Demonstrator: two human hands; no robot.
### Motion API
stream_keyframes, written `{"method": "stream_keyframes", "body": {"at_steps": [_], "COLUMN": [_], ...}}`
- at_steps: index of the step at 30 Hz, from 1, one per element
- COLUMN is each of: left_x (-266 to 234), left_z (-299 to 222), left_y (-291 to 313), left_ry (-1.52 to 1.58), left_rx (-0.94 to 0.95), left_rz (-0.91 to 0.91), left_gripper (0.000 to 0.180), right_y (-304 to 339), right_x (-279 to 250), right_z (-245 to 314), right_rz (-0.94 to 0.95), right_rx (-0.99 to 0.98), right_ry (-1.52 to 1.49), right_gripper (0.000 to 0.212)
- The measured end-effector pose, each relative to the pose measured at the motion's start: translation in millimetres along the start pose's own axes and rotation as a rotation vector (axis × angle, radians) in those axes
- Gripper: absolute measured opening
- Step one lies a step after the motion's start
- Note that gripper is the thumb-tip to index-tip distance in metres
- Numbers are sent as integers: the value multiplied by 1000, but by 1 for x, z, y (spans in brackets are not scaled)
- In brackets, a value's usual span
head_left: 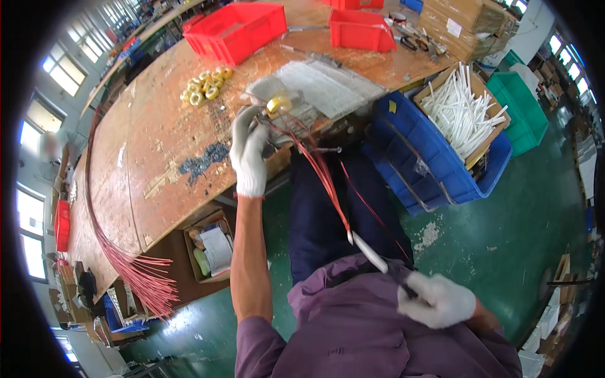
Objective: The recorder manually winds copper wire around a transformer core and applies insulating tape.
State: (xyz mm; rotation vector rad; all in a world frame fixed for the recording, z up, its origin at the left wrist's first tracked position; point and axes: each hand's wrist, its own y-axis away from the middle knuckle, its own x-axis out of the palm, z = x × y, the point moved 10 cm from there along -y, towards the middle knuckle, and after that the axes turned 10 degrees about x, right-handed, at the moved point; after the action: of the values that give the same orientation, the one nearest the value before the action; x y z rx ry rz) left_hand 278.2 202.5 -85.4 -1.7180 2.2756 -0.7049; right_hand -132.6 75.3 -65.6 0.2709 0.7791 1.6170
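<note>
A small yellow ring core is sitting at about twelve o'clock from the person's body, just above the near edge of the worn wooden workbench. The left hand, in a white glove, is gripping it with fingers closed around it. Red wires are running from the core down toward five o'clock, ending in a white sleeve tube. The right hand, also gloved, is pinching the lower end of that line close to the purple shirt, fingers pressed together.

At ten o'clock from the core, a cluster of roughly ten more yellow rings is lying on the bench. Three red bins are standing at the far edge. At three o'clock, a blue crate is holding a cardboard box of white tubes. A long bundle of red wires is hanging off the bench at eight o'clock.
</note>
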Motion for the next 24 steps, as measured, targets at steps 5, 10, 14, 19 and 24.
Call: {"method": "stream_keyframes", "body": {"at_steps": [5,10,14,19,24], "left_x": [57,45,30,25,19], "left_z": [-93,-75,-61,-33,17], "left_y": [33,17,-35,-86,-113], "left_ry": [-680,-75,370,395,409], "left_rx": [650,372,53,-206,-352], "left_rz": [-31,-259,-219,-286,-271], "left_gripper": [80,51,75,76,77], "right_y": [41,55,44,-6,-130], "right_x": [36,53,55,31,-37], "right_z": [-5,1,20,70,85], "right_rz": [140,191,300,283,-58], "right_rx": [-137,-321,-474,-524,-130], "right_ry": [216,414,489,374,-165], "right_gripper": [24,22,19,25,21]}}
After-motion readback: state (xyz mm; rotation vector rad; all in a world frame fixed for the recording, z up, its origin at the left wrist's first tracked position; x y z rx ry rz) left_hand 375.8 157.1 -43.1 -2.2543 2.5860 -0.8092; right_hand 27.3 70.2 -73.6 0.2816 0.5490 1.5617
